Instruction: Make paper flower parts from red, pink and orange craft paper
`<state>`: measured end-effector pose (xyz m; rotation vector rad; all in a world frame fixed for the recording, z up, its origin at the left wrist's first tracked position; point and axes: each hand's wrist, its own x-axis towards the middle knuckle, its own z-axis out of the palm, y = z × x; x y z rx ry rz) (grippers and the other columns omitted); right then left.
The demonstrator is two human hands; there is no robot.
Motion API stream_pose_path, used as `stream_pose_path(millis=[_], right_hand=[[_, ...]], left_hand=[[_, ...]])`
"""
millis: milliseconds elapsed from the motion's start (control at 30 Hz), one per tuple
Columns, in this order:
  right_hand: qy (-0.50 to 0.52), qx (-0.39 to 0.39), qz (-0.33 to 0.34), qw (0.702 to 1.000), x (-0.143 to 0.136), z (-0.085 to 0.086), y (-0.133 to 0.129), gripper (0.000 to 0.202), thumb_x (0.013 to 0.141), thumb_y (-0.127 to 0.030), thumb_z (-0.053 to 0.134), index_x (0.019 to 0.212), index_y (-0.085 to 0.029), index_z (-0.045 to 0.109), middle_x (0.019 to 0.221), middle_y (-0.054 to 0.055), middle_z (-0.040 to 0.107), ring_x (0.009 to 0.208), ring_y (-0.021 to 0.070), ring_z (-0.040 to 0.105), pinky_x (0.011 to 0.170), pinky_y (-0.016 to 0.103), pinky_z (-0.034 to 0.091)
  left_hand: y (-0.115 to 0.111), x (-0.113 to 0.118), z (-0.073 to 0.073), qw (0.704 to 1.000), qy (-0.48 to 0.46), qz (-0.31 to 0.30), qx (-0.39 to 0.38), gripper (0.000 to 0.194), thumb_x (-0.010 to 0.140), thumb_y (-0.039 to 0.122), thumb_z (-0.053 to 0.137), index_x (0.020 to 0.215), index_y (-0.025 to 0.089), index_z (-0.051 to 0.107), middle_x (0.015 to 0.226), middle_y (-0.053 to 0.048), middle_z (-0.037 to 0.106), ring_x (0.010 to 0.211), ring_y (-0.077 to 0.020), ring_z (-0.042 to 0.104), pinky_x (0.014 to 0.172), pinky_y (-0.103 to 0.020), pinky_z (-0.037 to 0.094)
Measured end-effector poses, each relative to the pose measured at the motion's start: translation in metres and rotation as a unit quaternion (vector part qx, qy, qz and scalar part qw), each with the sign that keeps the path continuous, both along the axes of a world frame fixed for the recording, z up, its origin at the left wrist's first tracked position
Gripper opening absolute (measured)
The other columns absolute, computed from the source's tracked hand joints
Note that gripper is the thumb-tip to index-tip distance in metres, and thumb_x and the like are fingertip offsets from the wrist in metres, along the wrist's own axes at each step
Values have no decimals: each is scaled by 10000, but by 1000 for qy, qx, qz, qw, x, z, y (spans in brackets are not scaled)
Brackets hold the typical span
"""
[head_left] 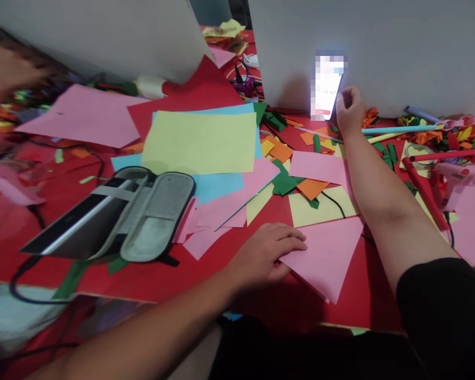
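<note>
My right hand reaches to the right edge of a lit phone, which stands upright against a grey panel. Its fingers are curled, and whether they grip the phone's edge I cannot make out. Nearer to me, my left hand lies with its fingers spread on the left corner of pink sheets. A smaller pink piece and a pale yellow sheet lie beyond them, beside green and orange scraps.
An open grey case holds a dark flat device at the left. Behind it are stacked yellow, blue and red sheets. A pink glue gun and rolled paper tubes lie right. Another person's blurred hand is at far left.
</note>
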<state>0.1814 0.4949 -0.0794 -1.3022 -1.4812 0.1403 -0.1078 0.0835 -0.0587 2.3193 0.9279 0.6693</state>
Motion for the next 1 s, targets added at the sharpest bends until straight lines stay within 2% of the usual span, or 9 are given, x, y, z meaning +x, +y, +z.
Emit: stream_pose_path(millis=[100,200,333,433,600,733,833,900,1000], right_hand=[[8,-8,5,1000,-2,4,-5,255,1063,-107,667,927,-294,558,835,-49,655,823,152,589,861,316,544],[26,-13,12,1000,-2,7,-9,269,1042,-136,687,896,-314,548,808,-47,625,836,179,575,873,357,537],[37,-30,38,998,-2,12,-15,280,1039,-121,689,896,-327,564,844,-47,621,855,173,540,919,359,526],[34,-40,27,998,-4,14,-17,281,1049,-105,656,907,-323,549,853,-41,616,853,174,547,936,362,540],[28,-32,19,999,-6,13,-16,227,1057,-294,684,899,-337,526,881,11,634,893,259,660,932,456,592],[21,-42,29,998,-2,11,-17,288,1078,-491,738,931,-346,538,885,-9,668,926,207,610,988,408,582],[21,-18,45,999,-1,13,-21,229,1046,-528,732,1014,-376,563,981,4,722,966,245,649,993,472,623],[20,-8,25,999,-4,15,-25,216,1019,-539,708,1050,-375,569,1021,43,733,1028,311,710,982,541,647],[22,-10,-9,1000,-10,21,-34,231,1035,-542,676,1071,-339,574,1041,92,732,1125,348,749,1014,556,645]], left_hand=[[0,-1,0,1000,-5,-3,4,489,853,72,616,1272,260,786,1354,-48,863,1258,-276,806,1107,-515,582],[0,-2,1,1000,-4,-4,-3,498,849,67,624,1278,261,785,1360,-48,861,1264,-274,801,1128,-519,578],[0,-2,2,1000,-4,-2,-6,488,854,69,636,1277,260,787,1365,-46,858,1266,-276,797,1132,-527,580],[0,-2,1,1000,-7,-4,-3,501,847,64,637,1284,261,782,1368,-45,857,1260,-274,798,1127,-528,582],[0,-1,0,1000,-2,-4,-5,500,846,63,638,1282,258,787,1369,-48,859,1268,-279,801,1124,-522,582],[0,-2,0,1000,-1,-4,5,481,862,64,634,1274,259,785,1358,-56,863,1266,-277,802,1128,-515,592],[0,-1,1,999,-13,-4,41,465,875,52,625,1264,258,774,1339,-53,865,1247,-272,806,1124,-512,614],[0,-1,1,998,-21,6,55,454,881,54,628,1259,261,772,1341,-59,863,1255,-277,803,1131,-519,625],[-1,-1,1,998,-22,15,62,458,875,60,634,1261,259,779,1366,-81,853,1289,-297,793,1138,-535,636]])
